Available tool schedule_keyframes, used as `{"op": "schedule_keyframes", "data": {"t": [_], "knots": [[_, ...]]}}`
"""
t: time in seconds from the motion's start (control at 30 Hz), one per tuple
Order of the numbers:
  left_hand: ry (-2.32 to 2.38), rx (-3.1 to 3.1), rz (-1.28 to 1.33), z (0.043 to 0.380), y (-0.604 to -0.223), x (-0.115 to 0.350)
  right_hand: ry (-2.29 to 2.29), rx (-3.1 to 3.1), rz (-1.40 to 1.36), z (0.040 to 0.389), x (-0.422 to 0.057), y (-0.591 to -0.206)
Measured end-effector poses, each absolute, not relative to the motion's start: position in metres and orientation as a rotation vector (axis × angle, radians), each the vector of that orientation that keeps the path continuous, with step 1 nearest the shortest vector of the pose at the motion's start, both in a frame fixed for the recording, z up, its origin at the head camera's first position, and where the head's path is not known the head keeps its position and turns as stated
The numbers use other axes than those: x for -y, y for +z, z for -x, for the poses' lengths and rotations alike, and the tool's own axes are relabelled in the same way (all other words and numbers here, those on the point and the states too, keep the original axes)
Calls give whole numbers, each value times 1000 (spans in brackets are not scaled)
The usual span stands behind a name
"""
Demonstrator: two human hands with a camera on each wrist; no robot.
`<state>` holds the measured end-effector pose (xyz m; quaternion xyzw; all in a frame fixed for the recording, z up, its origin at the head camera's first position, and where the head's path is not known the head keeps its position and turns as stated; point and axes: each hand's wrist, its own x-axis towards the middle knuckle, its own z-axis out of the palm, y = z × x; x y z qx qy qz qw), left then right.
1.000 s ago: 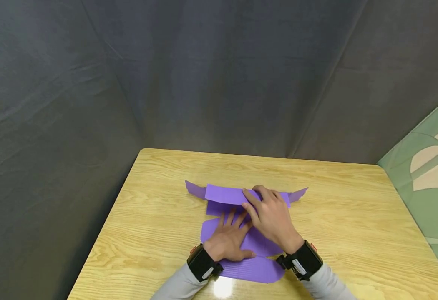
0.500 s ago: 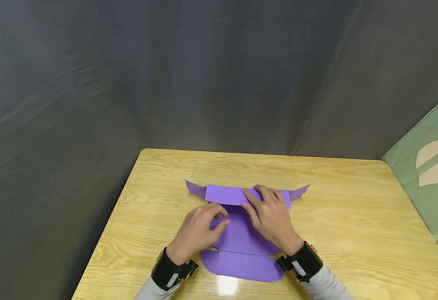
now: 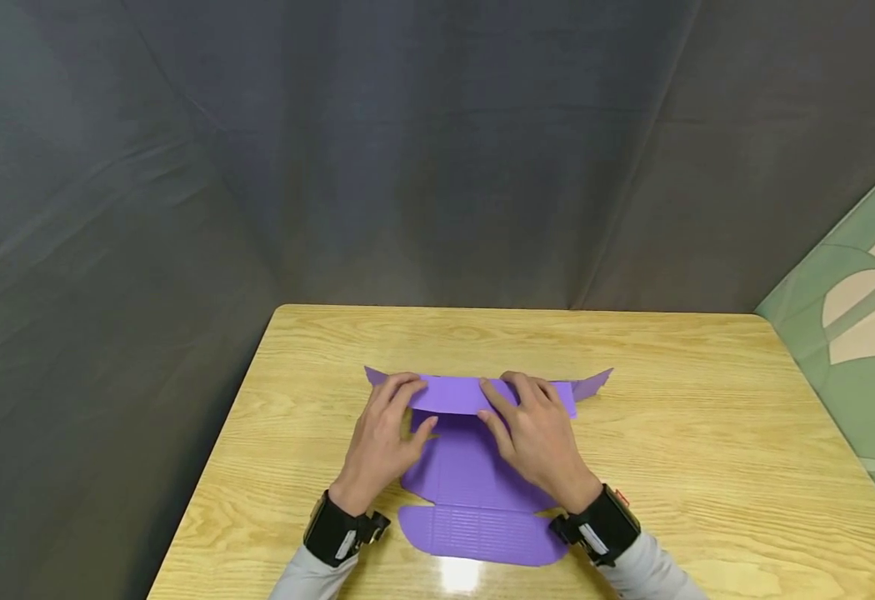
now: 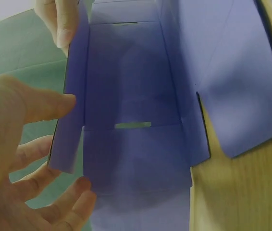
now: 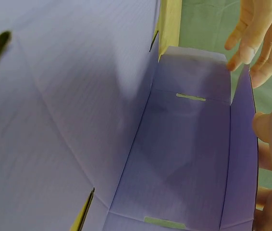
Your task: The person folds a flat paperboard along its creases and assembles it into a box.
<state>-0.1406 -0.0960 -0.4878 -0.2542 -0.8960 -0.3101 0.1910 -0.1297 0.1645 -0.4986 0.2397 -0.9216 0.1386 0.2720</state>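
Note:
A flat purple cardboard box (image 3: 471, 462) lies partly folded on the table, its far strip (image 3: 452, 395) raised and bent toward me. My left hand (image 3: 377, 437) holds the strip's left end, fingers over the far side and thumb on the near side. In the left wrist view the left thumb (image 4: 49, 106) overlaps the panel's edge, with fingers behind it. At the strip's right part, my right hand (image 3: 542, 437) grips it between thumb and fingers. In the right wrist view the slotted panel (image 5: 184, 144) shows between two folded walls.
A side tab (image 3: 592, 385) sticks out at the right end, and another (image 3: 374, 375) at the left, partly behind the left hand. The box's rounded near flap (image 3: 482, 535) lies toward me. A wooden table (image 3: 707, 450) carries it all; a dark curtain (image 3: 437, 167) hangs behind.
The left hand has lifted from flat on the cardboard, moved left and then forward, and now holds the strip's left end. The right hand has stayed on the strip.

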Motion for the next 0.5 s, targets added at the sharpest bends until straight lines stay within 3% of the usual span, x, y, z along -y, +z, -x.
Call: {"op": "schedule_keyframes", "data": {"t": [0.5], "knots": [[-951,2544,672,148,-495,93,372,2496,-642,132,-165,-499]]}}
